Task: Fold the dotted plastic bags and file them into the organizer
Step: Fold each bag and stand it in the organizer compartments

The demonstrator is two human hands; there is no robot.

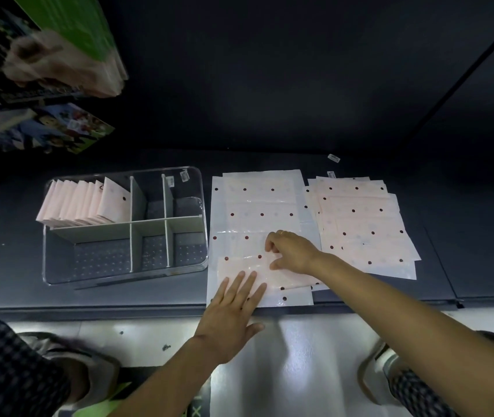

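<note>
A pale pink dotted plastic bag point(257, 215) lies spread flat on the dark shelf, with its near edge folded up into a band point(287, 279). My left hand point(233, 308) rests flat, fingers apart, on the left part of that folded band. My right hand point(292, 251) pinches the fold's upper edge near the bag's middle. A stack of unfolded dotted bags point(363, 227) lies to the right. The clear organizer point(50, 266) stands on the left, with several folded bags point(83, 203) filed upright in its far-left compartment.
The organizer's other compartments point(152, 251) hold nothing, split by white dividers. Boxed goods point(56, 127) and packets point(59, 61) hang over the far left. The shelf's front edge point(119, 308) runs just below the bags; my shoes point(378, 374) stand on the light floor.
</note>
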